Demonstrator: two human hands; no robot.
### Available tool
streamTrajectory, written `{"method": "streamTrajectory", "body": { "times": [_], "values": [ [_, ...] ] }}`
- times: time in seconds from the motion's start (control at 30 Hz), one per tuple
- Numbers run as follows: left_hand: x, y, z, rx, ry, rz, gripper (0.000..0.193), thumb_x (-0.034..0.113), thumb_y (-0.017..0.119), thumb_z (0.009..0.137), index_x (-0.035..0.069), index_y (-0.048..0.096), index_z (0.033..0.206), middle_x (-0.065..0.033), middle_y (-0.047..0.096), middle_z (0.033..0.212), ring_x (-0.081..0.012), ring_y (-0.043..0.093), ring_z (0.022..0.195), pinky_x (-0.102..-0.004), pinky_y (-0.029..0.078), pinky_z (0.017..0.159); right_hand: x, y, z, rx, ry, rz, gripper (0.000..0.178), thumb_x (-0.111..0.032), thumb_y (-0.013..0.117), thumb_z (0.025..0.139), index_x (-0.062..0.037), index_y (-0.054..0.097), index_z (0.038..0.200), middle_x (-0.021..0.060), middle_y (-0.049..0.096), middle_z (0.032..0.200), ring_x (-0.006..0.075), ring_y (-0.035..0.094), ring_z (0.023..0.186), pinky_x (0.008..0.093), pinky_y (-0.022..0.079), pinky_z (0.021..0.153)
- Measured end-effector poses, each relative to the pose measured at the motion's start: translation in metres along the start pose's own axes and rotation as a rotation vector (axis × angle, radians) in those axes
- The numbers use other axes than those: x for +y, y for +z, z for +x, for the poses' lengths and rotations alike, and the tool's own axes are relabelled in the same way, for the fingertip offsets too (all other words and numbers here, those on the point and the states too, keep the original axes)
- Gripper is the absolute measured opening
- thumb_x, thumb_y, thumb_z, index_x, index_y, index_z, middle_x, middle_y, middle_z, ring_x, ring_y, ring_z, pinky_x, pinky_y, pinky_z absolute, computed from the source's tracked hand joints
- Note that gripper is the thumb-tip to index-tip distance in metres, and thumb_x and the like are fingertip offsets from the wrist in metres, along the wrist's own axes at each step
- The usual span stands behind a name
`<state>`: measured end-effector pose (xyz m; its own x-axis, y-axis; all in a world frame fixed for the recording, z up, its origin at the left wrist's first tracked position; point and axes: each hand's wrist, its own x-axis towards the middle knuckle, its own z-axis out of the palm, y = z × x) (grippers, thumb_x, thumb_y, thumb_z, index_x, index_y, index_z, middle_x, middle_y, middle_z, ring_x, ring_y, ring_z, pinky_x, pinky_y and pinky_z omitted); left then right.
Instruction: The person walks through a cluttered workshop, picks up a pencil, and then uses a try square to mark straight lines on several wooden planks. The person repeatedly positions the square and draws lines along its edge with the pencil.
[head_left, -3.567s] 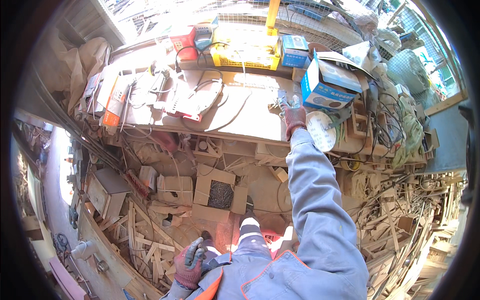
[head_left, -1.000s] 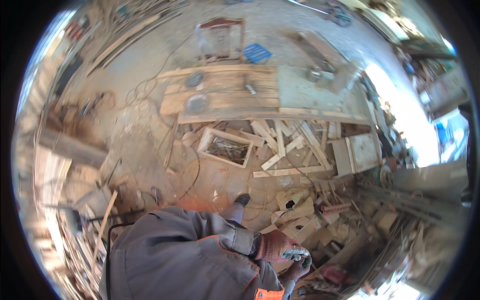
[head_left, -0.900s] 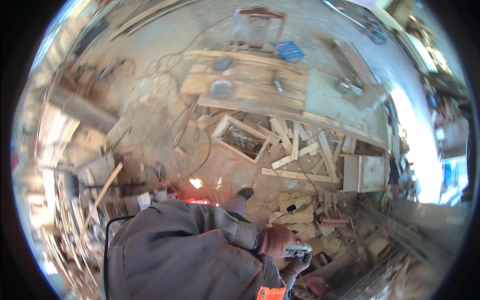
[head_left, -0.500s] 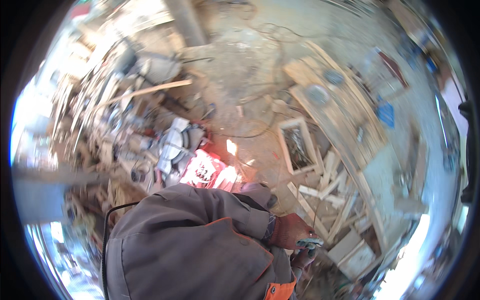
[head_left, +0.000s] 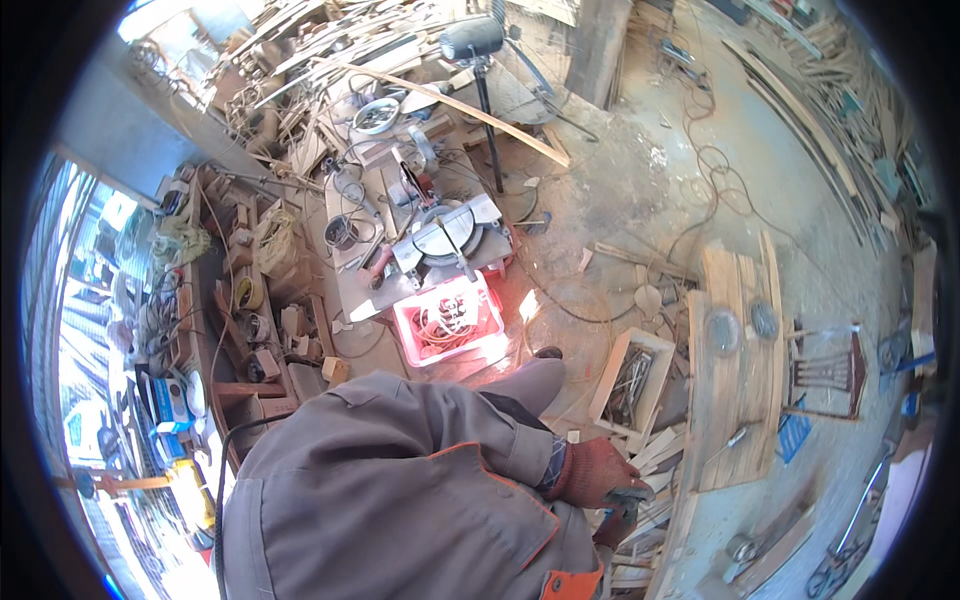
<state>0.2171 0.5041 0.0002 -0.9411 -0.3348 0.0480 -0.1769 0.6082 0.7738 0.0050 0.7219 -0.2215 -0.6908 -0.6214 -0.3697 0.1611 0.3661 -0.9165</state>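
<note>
My left hand [head_left: 596, 474], in a brownish-red work glove with grey fingertips, reaches across my body to the right. Just below it is my right hand [head_left: 612, 526], gloved the same way and partly covered by the left. The fingers of both hands are closed and meet at the tips. Anything between them is too small or hidden to make out. Beyond the hands lie loose wood offcuts [head_left: 660, 452] and an open wooden box [head_left: 598, 407] with metal rods inside.
A red crate [head_left: 408, 340] of cords stands before a mitre saw [head_left: 447, 236]. A board-topped bench [head_left: 738, 400] bears two round discs. A wooden chair [head_left: 828, 375] stands beyond it. Cluttered shelving [head_left: 215, 300] is at left; a hose [head_left: 715, 165] loops over the floor.
My view has turned left, so the surroundings have swung clockwise and more shelving shows at left. Both hands remain together at my right side.
</note>
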Motion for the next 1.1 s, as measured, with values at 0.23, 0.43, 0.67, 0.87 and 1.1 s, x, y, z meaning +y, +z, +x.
{"method": "streamTrajectory", "body": {
  "times": [0.23,0.43,0.67,0.87,1.1],
  "values": [
    [-0.04,-0.041,0.031,-0.004,-0.064,-0.039,0.053,0.028,0.066,0.087,0.021,0.058,0.139,-0.0128,0.071,0.107,-0.0358,0.072,0.088,-0.0472,0.06,0.073,-0.013,0.03,0.052,-0.086,0.037,-0.37,0.041,-0.036,0.062,0.1,-0.0014,0.07,0.122,0.0119,0.074,0.109,0.0191,0.067,0.094,0.0391,0.054,0.082],
    [-0.112,-0.097,0.085,0.08,-0.008,-0.119,0.055,0.031,0.07,0.082,0.019,0.059,0.135,-0.0115,0.071,0.107,-0.035,0.072,0.092,-0.047,0.059,0.078,-0.026,0.063,0.13,-0.062,0.101,-0.484,0.04,-0.036,0.064,0.099,-0.0015,0.07,0.119,0.0117,0.074,0.106,0.0193,0.067,0.092,0.0394,0.054,0.081],
    [-0.202,-0.21,0.145,0.198,-0.034,-0.19,0.052,0.03,0.069,0.086,0.018,0.059,0.136,-0.0114,0.071,0.105,-0.0347,0.071,0.092,-0.0469,0.058,0.076,-0.112,0.122,0.256,-0.035,0.12,-0.589,0.039,-0.036,0.065,0.098,-0.0015,0.071,0.116,0.0115,0.074,0.103,0.0196,0.068,0.089,0.0398,0.054,0.079],
    [-0.246,-0.279,0.16,0.337,-0.072,-0.25,0.056,0.031,0.07,0.085,0.019,0.058,0.139,-0.0113,0.07,0.106,-0.0347,0.071,0.092,-0.0469,0.058,0.075,-0.186,0.18,0.347,-0.102,0.077,-0.63,0.038,-0.036,0.066,0.097,-0.0015,0.072,0.113,0.0113,0.074,0.1,0.0198,0.068,0.087,0.0401,0.055,0.077],
    [-0.276,-0.338,0.161,0.436,-0.209,-0.25,0.057,0.029,0.069,0.084,0.02,0.057,0.139,-0.0109,0.069,0.111,-0.0338,0.07,0.097,-0.0457,0.058,0.079,-0.247,0.253,0.437,-0.248,0.003,-0.677,0.038,-0.036,0.067,0.096,-0.0015,0.073,0.11,0.0111,0.075,0.097,0.02,0.068,0.085,0.0404,0.055,0.075]
  ]
}}
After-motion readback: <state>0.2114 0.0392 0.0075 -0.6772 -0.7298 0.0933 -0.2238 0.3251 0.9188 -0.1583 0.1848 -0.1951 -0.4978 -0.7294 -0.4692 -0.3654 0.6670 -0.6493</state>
